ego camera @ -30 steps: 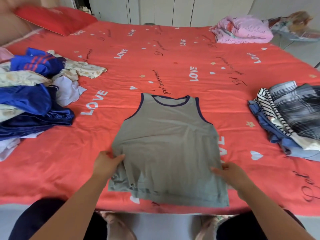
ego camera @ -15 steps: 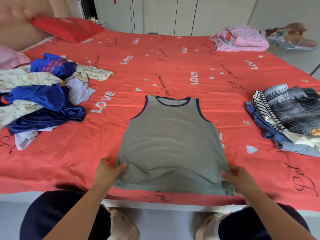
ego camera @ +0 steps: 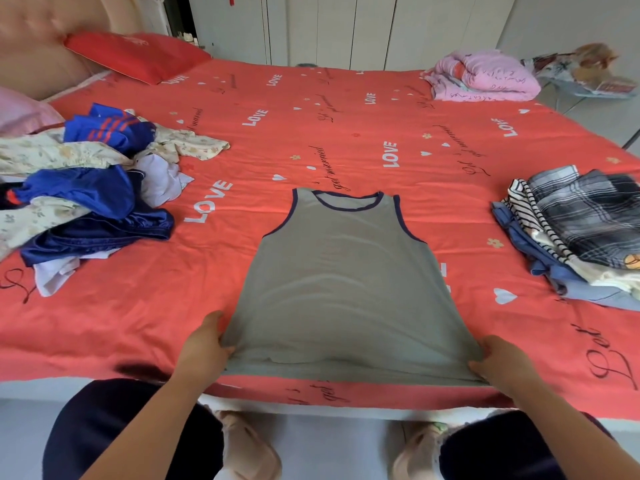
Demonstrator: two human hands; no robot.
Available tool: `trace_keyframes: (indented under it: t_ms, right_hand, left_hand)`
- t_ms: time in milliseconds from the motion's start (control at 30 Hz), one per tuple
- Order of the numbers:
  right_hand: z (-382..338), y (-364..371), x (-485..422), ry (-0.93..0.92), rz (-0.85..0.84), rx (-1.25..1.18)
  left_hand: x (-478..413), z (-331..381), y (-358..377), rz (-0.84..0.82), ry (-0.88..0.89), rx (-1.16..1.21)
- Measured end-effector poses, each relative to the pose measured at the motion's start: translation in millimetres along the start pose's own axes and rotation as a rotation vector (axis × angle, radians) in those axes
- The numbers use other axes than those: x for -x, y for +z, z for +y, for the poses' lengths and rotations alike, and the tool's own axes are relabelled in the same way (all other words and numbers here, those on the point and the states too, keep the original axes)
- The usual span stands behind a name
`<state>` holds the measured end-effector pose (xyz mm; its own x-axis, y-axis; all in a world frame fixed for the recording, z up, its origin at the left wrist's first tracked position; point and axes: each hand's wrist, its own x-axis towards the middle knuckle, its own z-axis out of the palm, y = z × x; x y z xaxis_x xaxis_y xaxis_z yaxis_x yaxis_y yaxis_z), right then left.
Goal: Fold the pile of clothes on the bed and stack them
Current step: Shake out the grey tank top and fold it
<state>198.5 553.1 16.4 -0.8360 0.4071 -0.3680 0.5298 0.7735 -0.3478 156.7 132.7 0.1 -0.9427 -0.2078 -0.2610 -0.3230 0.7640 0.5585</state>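
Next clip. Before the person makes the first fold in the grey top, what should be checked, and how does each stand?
1. Grey sleeveless top with navy trim spread flat on the red printed bedspread: ok.
2. Left hand grips its left hem corner: ok.
3. Right hand grips its right hem corner: ok.
4. Back layer smooth underneath: cannot tell.
5. Crumpled pile of unfolded clothes apart from the top: ok.
6. Folded stack of checked and striped clothes squared: not ok, layers fanned.
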Motion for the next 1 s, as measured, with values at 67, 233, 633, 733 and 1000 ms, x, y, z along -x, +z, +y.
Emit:
trace_keyframes:
  t_ms: [67,233,633,733,1000]
  right_hand:
    - [-9.3,-5.8,-5.0,-0.031,-0.012,0.048]
    - [-46.6,-26.0,-29.2,-0.095,0.096,0.011]
    - [-163.0,-55.7,-167.8,-0.371,0.167,0.099]
    - [-183.8,-51.7,-220.6,-0.427,0.223,0.116]
    - [-210.6,-18.0,-328.5,-0.482,0.326,0.115]
  left_hand:
    - [-7.0,10.8,-5.6,0.01,0.038,-0.057]
    - [-34.4,57.1,-20.6,0.088,0.142,-0.023]
    - [-190.3,169.7,-2.5,0.017,0.42,-0.27]
    - [-239.1,188.5,11.5,0.048,0.454,-0.304]
    - [-331.2,218.2,57.6,0.183,0.515,-0.402]
